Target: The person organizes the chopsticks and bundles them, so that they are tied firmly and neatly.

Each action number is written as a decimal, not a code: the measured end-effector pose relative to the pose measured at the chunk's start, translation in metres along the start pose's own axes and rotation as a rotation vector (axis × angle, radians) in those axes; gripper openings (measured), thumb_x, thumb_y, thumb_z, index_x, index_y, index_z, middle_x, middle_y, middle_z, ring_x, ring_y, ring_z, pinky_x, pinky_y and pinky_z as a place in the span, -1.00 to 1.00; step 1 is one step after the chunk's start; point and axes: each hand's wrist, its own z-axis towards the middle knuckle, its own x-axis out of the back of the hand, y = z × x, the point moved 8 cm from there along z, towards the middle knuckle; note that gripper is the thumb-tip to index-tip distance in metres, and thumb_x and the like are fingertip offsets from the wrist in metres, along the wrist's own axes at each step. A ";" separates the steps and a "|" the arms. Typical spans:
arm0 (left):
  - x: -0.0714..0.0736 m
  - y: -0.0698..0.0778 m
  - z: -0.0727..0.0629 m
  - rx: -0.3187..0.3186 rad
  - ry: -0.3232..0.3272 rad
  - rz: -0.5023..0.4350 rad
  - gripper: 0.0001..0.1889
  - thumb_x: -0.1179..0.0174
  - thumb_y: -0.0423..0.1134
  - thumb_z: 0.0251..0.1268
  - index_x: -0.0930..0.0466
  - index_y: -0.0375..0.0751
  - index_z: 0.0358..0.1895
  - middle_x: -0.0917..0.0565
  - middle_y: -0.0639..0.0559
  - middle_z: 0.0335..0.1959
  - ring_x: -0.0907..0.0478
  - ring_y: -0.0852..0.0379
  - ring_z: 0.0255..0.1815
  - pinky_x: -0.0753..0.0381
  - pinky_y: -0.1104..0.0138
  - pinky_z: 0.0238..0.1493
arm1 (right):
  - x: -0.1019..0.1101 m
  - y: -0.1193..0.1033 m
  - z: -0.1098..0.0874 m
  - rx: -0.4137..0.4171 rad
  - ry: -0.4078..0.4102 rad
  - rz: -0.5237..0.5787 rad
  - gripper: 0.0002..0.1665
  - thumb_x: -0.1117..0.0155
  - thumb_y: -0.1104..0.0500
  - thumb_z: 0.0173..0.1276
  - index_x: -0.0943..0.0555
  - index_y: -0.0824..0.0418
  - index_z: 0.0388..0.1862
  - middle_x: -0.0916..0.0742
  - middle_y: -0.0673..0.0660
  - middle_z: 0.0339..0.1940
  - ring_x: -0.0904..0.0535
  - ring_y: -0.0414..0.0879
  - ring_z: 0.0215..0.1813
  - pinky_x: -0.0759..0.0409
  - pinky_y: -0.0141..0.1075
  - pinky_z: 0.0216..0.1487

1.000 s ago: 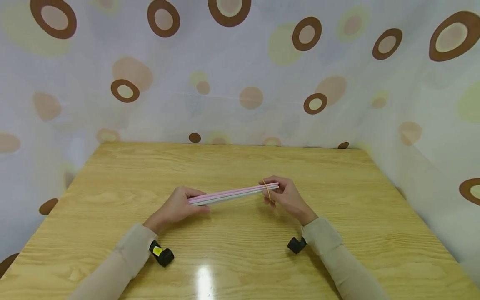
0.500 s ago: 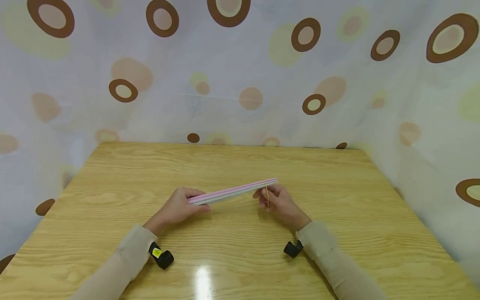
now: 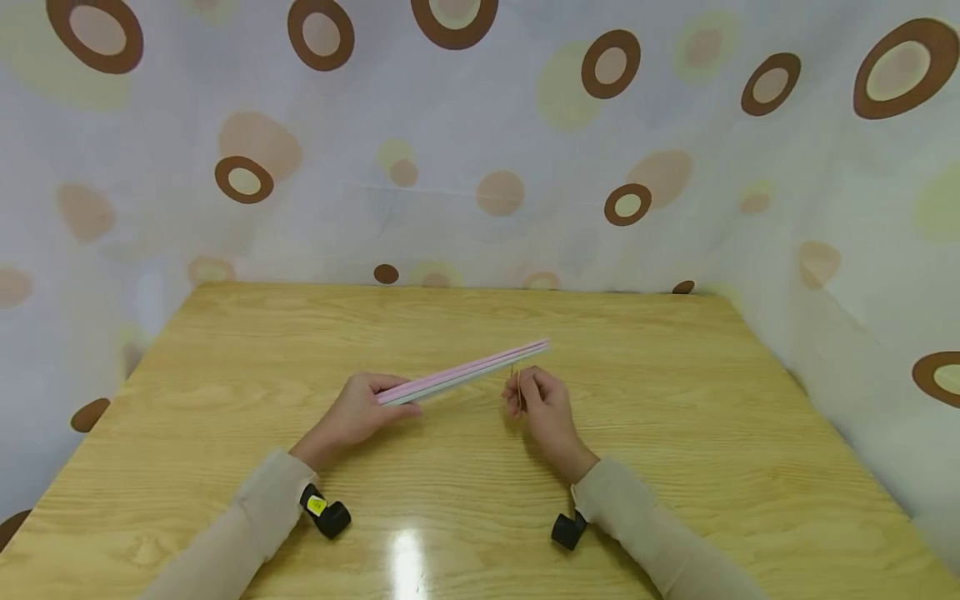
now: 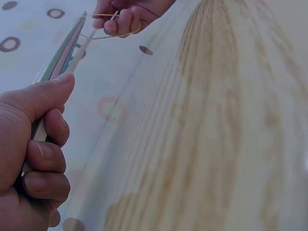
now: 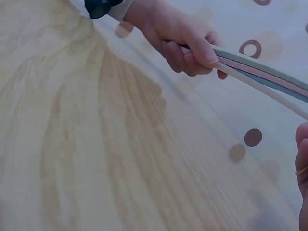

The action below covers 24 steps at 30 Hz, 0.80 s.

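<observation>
My left hand point(image 3: 363, 412) grips a bundle of slim pastel chopsticks point(image 3: 465, 372) by one end, above the table. Pink, green, blue and beige ones show in the left wrist view, where the thumb lies along them. The bundle slants up to the right. Just below its far end, my right hand point(image 3: 547, 412) pinches a thin yellow rubber band point(image 4: 102, 37) with curled fingers. In the left wrist view the band stretches between those fingers and the chopsticks' tips. Only a sliver of the right fingers point(image 5: 302, 154) enters the right wrist view.
A wooden table point(image 3: 465, 500) lies under both hands. Patterned cloth point(image 3: 450, 125) hangs behind and at both sides. Black wrist cameras are strapped at the left cuff point(image 3: 330, 518) and right cuff point(image 3: 567, 531).
My right hand has left the chopsticks' far end and shifted left and below them, drawing the rubber band along. That end has tipped upward; my left hand keeps its grip in place.
</observation>
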 end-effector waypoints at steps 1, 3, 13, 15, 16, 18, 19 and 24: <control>-0.001 -0.001 0.000 -0.005 0.002 -0.003 -0.64 -0.46 -0.19 0.04 -0.73 -0.27 -0.08 -0.72 -0.09 -0.23 -0.44 0.16 -0.38 -0.46 0.39 -0.37 | -0.002 -0.002 -0.001 0.039 -0.012 -0.046 -0.64 0.19 0.32 0.56 -0.51 0.56 -0.25 -0.62 0.29 -0.41 -0.50 -0.18 -0.50 -0.49 -0.38 -0.45; -0.003 -0.001 -0.001 -0.015 0.002 -0.008 -0.65 -0.46 -0.19 0.04 -0.73 -0.29 -0.10 -0.72 -0.09 -0.27 -0.42 0.17 -0.41 -0.44 0.41 -0.41 | -0.009 -0.007 -0.004 0.105 -0.051 -0.121 -0.67 0.22 0.42 0.52 -0.51 0.62 -0.17 -0.61 0.39 -0.38 -0.51 -0.09 -0.48 -0.51 -0.35 -0.43; -0.001 0.001 0.000 -0.003 -0.005 0.001 -0.63 -0.45 -0.17 0.05 -0.72 -0.26 -0.06 -0.73 -0.10 -0.18 -0.46 0.13 -0.35 -0.48 0.36 -0.33 | -0.033 -0.058 -0.015 0.481 -0.144 -0.452 -0.64 0.10 0.67 0.28 -0.64 0.46 -0.34 -0.71 0.34 -0.38 -0.63 0.16 -0.36 -0.62 -0.15 -0.34; 0.000 0.000 -0.002 -0.001 0.001 0.011 -0.63 -0.45 -0.18 0.05 -0.72 -0.25 -0.06 -0.73 -0.10 -0.17 -0.46 0.13 -0.34 -0.48 0.35 -0.32 | -0.032 -0.055 -0.014 0.594 -0.151 -0.494 -0.61 0.06 0.70 0.22 -0.66 0.41 -0.37 -0.73 0.27 -0.37 -0.67 0.09 -0.29 -0.63 -0.21 -0.29; 0.001 0.000 -0.003 0.001 0.001 0.017 -0.63 -0.45 -0.17 0.05 -0.72 -0.25 -0.06 -0.73 -0.10 -0.16 -0.46 0.13 -0.34 -0.48 0.35 -0.31 | -0.032 -0.054 -0.014 0.627 -0.158 -0.505 -0.60 0.04 0.70 0.21 -0.69 0.39 -0.32 -0.74 0.23 -0.37 -0.68 0.06 -0.28 -0.63 -0.24 -0.26; 0.001 -0.001 -0.004 0.005 0.001 0.028 -0.64 -0.46 -0.18 0.04 -0.73 -0.23 -0.07 -0.73 -0.09 -0.16 -0.46 0.12 -0.34 -0.47 0.34 -0.30 | -0.034 -0.057 -0.015 0.686 -0.190 -0.515 -0.61 0.01 0.69 0.21 -0.69 0.40 -0.25 -0.75 0.21 -0.34 -0.69 0.04 -0.23 -0.63 -0.26 -0.19; 0.001 -0.001 -0.004 0.001 -0.002 0.036 -0.64 -0.46 -0.17 0.04 -0.74 -0.23 -0.08 -0.73 -0.09 -0.17 -0.46 0.12 -0.34 -0.47 0.34 -0.31 | -0.035 -0.058 -0.016 0.708 -0.202 -0.532 -0.61 -0.01 0.68 0.23 -0.69 0.41 -0.20 -0.76 0.20 -0.33 -0.70 0.02 -0.23 -0.63 -0.29 -0.15; -0.004 0.001 -0.002 -0.032 -0.024 0.049 -0.67 -0.45 -0.17 0.05 -0.74 -0.21 -0.10 -0.73 -0.07 -0.18 -0.47 0.13 -0.34 -0.47 0.34 -0.30 | -0.035 -0.062 -0.017 0.750 -0.232 -0.590 -0.56 -0.10 0.62 0.24 -0.58 0.44 0.09 -0.76 0.19 -0.27 -0.70 -0.07 -0.28 -0.63 -0.34 -0.13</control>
